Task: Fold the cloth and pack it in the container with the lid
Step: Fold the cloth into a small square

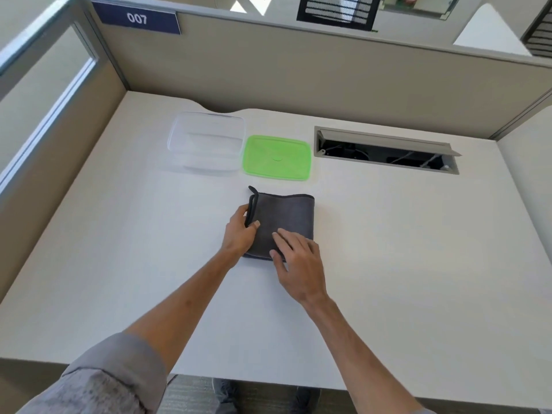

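A dark grey cloth [286,215] lies folded into a rough square on the white desk [119,249], with a dark loop at its far left corner. My left hand [240,231] grips the cloth's left edge, thumb on top and fingers at the side. My right hand [298,258] rests flat on the cloth's near right part with its fingers spread. Behind the cloth stands a clear plastic container [206,143], open and with nothing in it. Its green lid [277,158] lies flat on the desk just to the right of it.
A cable slot [388,150] with its flap raised is cut into the desk at the back right. Beige partition walls [298,70] enclose the desk at the back and both sides. My shoes show on the floor below the desk's near edge.
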